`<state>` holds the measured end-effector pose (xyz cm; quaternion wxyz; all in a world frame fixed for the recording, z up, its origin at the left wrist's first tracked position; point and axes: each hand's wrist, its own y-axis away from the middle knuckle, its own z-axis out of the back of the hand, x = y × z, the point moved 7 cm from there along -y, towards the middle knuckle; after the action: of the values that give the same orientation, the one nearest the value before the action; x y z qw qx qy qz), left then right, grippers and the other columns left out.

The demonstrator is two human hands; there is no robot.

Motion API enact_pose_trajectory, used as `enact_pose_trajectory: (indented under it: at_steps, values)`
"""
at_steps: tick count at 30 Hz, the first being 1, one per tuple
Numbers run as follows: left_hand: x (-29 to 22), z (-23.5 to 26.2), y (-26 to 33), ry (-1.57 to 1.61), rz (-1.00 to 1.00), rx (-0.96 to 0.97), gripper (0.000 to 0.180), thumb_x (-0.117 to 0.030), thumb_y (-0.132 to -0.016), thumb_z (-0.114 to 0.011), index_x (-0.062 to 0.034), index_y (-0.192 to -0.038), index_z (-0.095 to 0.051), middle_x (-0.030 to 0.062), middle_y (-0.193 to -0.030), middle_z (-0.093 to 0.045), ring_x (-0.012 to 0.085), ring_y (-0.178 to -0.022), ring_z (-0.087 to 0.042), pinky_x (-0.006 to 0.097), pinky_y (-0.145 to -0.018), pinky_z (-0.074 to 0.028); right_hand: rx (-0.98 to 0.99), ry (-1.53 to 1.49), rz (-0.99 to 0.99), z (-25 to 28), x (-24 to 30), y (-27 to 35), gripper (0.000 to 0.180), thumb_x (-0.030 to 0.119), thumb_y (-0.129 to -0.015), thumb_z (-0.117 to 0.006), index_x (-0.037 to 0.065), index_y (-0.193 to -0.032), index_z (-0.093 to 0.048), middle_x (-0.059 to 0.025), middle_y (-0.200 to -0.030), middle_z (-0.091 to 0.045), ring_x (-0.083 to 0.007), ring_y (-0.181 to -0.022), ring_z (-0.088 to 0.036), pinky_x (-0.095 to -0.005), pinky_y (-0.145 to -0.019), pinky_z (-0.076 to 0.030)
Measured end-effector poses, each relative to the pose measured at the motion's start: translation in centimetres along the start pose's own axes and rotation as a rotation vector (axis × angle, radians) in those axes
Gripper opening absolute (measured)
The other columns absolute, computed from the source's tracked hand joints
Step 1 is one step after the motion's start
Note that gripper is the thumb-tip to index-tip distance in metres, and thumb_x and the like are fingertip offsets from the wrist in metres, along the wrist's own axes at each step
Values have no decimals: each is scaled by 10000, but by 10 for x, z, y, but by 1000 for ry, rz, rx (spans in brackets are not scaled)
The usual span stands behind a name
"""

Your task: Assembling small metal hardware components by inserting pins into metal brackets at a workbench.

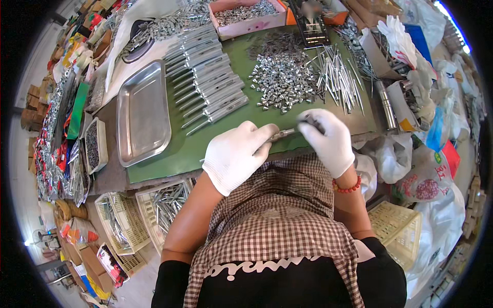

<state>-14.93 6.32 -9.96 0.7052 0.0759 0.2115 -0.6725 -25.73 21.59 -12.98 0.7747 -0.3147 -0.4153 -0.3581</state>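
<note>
Both my hands wear white gloves and meet at the near edge of the green mat (169,149). My left hand (237,154) pinches one end of a thin metal rod piece (285,134). My right hand (328,138) closes around its other end, hiding the tip. Just beyond my hands lie a heap of small silver metal caps (283,79) and a fan of loose thin metal rods (339,77). A row of finished silver tools (208,77) lies to the left of the heap.
An empty steel tray (143,114) sits at the mat's left. A pink box of metal parts (246,16) stands at the back. Cream plastic baskets (154,210) with metal pieces sit low on my left, another basket (396,228) on my right. Bags and boxes crowd the right side.
</note>
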Motion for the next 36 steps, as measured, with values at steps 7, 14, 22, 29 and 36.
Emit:
enact_pose_trajectory:
  at_steps: [7, 14, 22, 29, 36]
  values:
    - [-5, -17, 1, -155, 58, 84, 191, -210, -913, -610, -228, -1099, -653, 86, -848, -573, 299, -683, -621, 402, -610, -510, -263, 424, 63, 29, -12, -31, 158, 168, -846, -728, 143, -1002, -737, -84, -936, -666, -263, -798, -668, -355, -699, -528]
    - [-2, -17, -1, -133, 65, 99, 190, -217, -919, -602, -234, -1103, -649, 91, -824, -567, 301, -676, -621, 414, -600, -506, -238, 625, 101, 22, -9, -28, 147, 194, -815, -761, 164, -958, -741, -60, -945, -651, -255, -802, -670, -360, -684, -528]
    - [0, -19, -3, -124, 80, 134, 214, -237, -935, -572, -225, -1134, -652, 106, -852, -600, 318, -701, -639, 416, -622, -525, -14, 258, 233, -8, 23, 0, 123, 160, -783, -788, 117, -884, -734, -58, -821, -639, -231, -694, -649, -340, -619, -512]
    - [-2, -18, -2, -113, 73, 118, 228, -232, -929, -572, -211, -1142, -651, 105, -862, -605, 312, -723, -646, 411, -633, -528, 31, 243, 220, -20, 24, 6, 89, 161, -789, -771, 134, -862, -727, -58, -814, -639, -259, -710, -651, -357, -626, -520]
    - [-1, -18, -1, -119, 68, 97, 221, -223, -919, -583, -216, -1129, -654, 101, -843, -593, 306, -706, -639, 412, -617, -519, -113, 427, 247, -4, 19, -2, 113, 155, -811, -764, 90, -902, -749, -84, -869, -691, -244, -736, -673, -339, -659, -530]
